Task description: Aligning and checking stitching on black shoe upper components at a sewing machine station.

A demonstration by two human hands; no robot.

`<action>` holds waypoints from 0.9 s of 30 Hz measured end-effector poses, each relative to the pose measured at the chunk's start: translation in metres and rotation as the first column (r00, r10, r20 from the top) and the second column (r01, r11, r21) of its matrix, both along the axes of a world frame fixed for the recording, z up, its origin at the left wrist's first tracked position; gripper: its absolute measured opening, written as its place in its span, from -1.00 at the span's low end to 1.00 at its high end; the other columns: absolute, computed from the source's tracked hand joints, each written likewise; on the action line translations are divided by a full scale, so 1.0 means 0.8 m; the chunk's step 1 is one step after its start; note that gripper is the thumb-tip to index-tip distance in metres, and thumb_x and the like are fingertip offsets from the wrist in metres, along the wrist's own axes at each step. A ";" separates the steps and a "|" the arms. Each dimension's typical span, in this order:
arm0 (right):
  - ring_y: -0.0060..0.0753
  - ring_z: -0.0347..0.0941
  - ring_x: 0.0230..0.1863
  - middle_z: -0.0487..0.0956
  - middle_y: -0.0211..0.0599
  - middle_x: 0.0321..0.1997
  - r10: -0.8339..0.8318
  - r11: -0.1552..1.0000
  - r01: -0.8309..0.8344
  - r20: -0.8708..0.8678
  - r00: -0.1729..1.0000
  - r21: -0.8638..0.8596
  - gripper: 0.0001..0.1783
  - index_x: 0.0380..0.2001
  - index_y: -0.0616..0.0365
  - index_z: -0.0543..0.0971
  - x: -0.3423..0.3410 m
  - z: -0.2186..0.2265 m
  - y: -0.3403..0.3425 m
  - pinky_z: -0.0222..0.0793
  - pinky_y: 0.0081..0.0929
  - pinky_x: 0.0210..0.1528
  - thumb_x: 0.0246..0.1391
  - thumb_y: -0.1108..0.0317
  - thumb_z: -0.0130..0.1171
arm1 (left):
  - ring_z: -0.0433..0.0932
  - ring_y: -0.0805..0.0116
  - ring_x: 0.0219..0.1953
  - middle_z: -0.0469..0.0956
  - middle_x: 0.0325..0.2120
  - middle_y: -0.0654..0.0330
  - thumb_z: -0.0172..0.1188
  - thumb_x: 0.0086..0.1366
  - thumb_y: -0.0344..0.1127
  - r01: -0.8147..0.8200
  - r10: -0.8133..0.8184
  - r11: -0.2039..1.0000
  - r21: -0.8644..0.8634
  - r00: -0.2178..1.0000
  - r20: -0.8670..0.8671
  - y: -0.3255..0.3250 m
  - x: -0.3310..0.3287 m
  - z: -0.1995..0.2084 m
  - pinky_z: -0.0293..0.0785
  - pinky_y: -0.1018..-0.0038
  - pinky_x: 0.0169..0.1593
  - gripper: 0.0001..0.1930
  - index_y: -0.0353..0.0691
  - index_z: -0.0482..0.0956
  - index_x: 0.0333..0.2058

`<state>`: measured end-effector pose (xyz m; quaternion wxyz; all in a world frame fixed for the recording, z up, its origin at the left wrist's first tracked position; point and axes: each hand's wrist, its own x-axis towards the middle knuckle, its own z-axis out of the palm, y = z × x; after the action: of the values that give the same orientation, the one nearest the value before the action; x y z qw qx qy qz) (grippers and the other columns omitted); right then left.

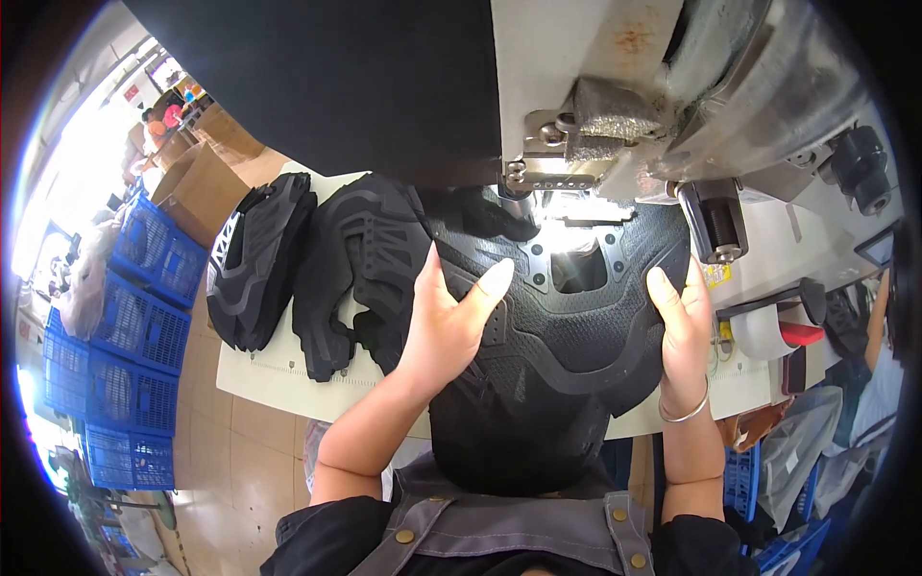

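Note:
A large black moulded panel [576, 341] with a textured surface, riveted plates and a cut-out near its far edge lies under the head of a sewing machine [595, 125]. My left hand [451, 317] grips its left side, thumb on top and pointing away from me. On the opposite edge my right hand [684, 326] has its thumb pressed on a raised strap-like part, the other fingers partly hidden. The panel's near part hangs over the table edge toward my apron [509, 528]. A bright lamp glares at the needle area, so the needle itself cannot be made out.
More black moulded pieces [259, 264] lie stacked on the pale table [259, 379] at left. Blue crates [134, 346] and an open cardboard box [202, 187] stand on the floor beyond. A black board [336, 77] overhangs the far left; a black knob [860, 168] juts out at right.

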<state>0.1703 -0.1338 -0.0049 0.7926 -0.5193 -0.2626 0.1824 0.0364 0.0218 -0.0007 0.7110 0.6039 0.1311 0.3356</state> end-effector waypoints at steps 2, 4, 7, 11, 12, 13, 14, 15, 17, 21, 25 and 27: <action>-0.65 0.35 -0.26 0.45 -0.40 -0.24 -0.010 1.000 0.011 0.017 1.000 -0.006 -0.73 -0.14 0.26 0.37 0.001 0.002 0.003 0.29 -0.69 -0.16 0.07 0.43 -0.01 | 0.38 0.59 -0.25 0.44 -0.28 0.26 0.05 0.17 -0.52 0.018 -0.018 0.999 -0.039 1.000 0.001 0.004 0.004 -0.002 0.31 0.61 -0.12 -0.72 -0.34 0.32 -0.12; -0.65 0.36 -0.26 0.45 -0.39 -0.25 -0.002 1.000 0.002 0.005 1.000 -0.002 -0.73 -0.14 0.26 0.37 0.006 0.002 0.005 0.29 -0.69 -0.17 0.07 0.43 -0.01 | 0.37 0.59 -0.25 0.44 -0.28 0.28 0.04 0.17 -0.53 0.020 -0.017 0.999 -0.043 0.998 0.068 0.006 0.009 -0.004 0.30 0.62 -0.12 -0.73 -0.33 0.33 -0.13; -0.65 0.36 -0.27 0.45 -0.38 -0.25 0.016 1.000 -0.016 -0.015 1.000 -0.007 -0.73 -0.14 0.26 0.38 0.013 0.004 0.011 0.30 -0.69 -0.20 0.06 0.45 -0.01 | 0.36 0.61 -0.26 0.44 -0.29 0.29 0.03 0.16 -0.54 0.003 -0.003 1.000 0.010 0.999 0.052 0.012 0.014 0.000 0.30 0.63 -0.13 -0.75 -0.31 0.35 -0.15; -0.66 0.36 -0.29 0.45 -0.39 -0.27 -0.023 0.999 0.023 0.020 1.000 -0.033 -0.75 -0.17 0.27 0.39 0.020 0.015 0.021 0.30 -0.69 -0.23 0.04 0.48 -0.03 | 0.36 0.63 -0.31 0.44 -0.33 0.31 0.03 0.16 -0.55 -0.028 0.024 0.998 0.049 0.996 0.083 0.019 0.025 0.005 0.30 0.66 -0.19 -0.77 -0.28 0.36 -0.17; -0.66 0.36 -0.29 0.45 -0.39 -0.27 -0.023 0.999 0.023 0.020 1.000 -0.033 -0.75 -0.17 0.27 0.39 0.024 0.015 0.023 0.30 -0.69 -0.23 0.04 0.48 -0.03 | 0.36 0.63 -0.31 0.44 -0.33 0.31 0.03 0.16 -0.55 -0.028 0.024 0.998 0.049 0.996 0.083 0.022 0.026 0.005 0.30 0.66 -0.19 -0.77 -0.28 0.36 -0.17; -0.66 0.37 -0.30 0.46 -0.39 -0.27 -0.008 0.999 0.009 0.033 0.999 -0.041 -0.75 -0.18 0.28 0.39 0.029 0.015 0.024 0.31 -0.69 -0.24 0.03 0.48 -0.04 | 0.36 0.63 -0.32 0.44 -0.32 0.31 0.03 0.16 -0.54 -0.027 0.025 0.998 0.053 0.998 0.050 0.026 0.027 0.006 0.29 0.67 -0.19 -0.77 -0.28 0.36 -0.17; -0.66 0.37 -0.31 0.46 -0.39 -0.27 0.004 0.999 -0.002 0.046 0.999 -0.049 -0.76 -0.18 0.28 0.39 0.033 0.013 0.025 0.31 -0.69 -0.24 0.03 0.49 -0.05 | 0.36 0.63 -0.32 0.44 -0.32 0.32 0.04 0.16 -0.53 -0.024 0.023 0.998 0.056 1.000 0.016 0.029 0.030 0.007 0.29 0.68 -0.19 -0.77 -0.28 0.37 -0.18; -0.66 0.37 -0.31 0.46 -0.39 -0.27 0.001 0.999 0.001 0.047 0.999 -0.050 -0.76 -0.18 0.28 0.39 0.036 0.012 0.026 0.31 -0.69 -0.24 0.03 0.49 -0.05 | 0.38 0.60 -0.30 0.46 -0.33 0.28 0.06 0.15 -0.52 -0.015 0.014 1.000 0.011 0.998 0.069 0.029 0.035 0.008 0.30 0.66 -0.17 -0.78 -0.31 0.37 -0.19; -0.66 0.38 -0.32 0.47 -0.38 -0.28 0.030 0.999 -0.031 -0.056 0.998 -0.018 -0.76 -0.18 0.28 0.39 0.038 0.011 0.028 0.32 -0.67 -0.24 0.04 0.49 -0.06 | 0.40 0.57 -0.29 0.47 -0.34 0.25 0.06 0.14 -0.53 -0.014 0.015 1.000 -0.024 0.997 0.071 0.033 0.042 0.013 0.32 0.64 -0.15 -0.78 -0.33 0.37 -0.20; -0.64 0.40 -0.32 0.48 -0.36 -0.29 0.070 0.997 -0.068 -0.083 0.994 0.026 -0.77 -0.19 0.28 0.39 0.024 0.014 0.027 0.32 -0.67 -0.24 0.03 0.50 -0.05 | 0.48 0.45 -0.30 0.49 -0.35 0.16 0.06 0.09 -0.57 0.074 -0.073 0.980 -0.183 0.997 0.014 0.057 0.047 0.025 0.39 0.55 -0.16 -0.78 -0.40 0.40 -0.23; -0.62 0.41 -0.30 0.49 -0.33 -0.28 0.061 0.995 -0.053 -0.099 0.993 0.082 -0.78 -0.20 0.29 0.40 0.018 0.009 0.023 0.33 -0.65 -0.24 0.03 0.51 -0.02 | 0.51 0.41 -0.32 0.52 -0.37 0.13 0.05 0.08 -0.57 0.193 -0.187 0.969 -0.154 0.981 0.048 0.064 0.050 0.027 0.42 0.53 -0.21 -0.80 -0.45 0.44 -0.26; -0.61 0.42 -0.29 0.49 -0.33 -0.27 0.072 0.994 -0.064 -0.091 0.993 0.084 -0.78 -0.20 0.29 0.40 0.018 0.007 0.022 0.33 -0.64 -0.23 0.02 0.51 -0.02 | 0.50 0.42 -0.32 0.52 -0.37 0.13 0.05 0.08 -0.57 0.182 -0.181 0.976 -0.116 0.983 0.016 0.066 0.049 0.026 0.41 0.53 -0.21 -0.80 -0.46 0.44 -0.26</action>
<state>0.1849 -0.1162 0.0007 0.8177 -0.4683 -0.2497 0.2228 0.0755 0.0745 0.0198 0.7733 0.5696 0.0931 0.2626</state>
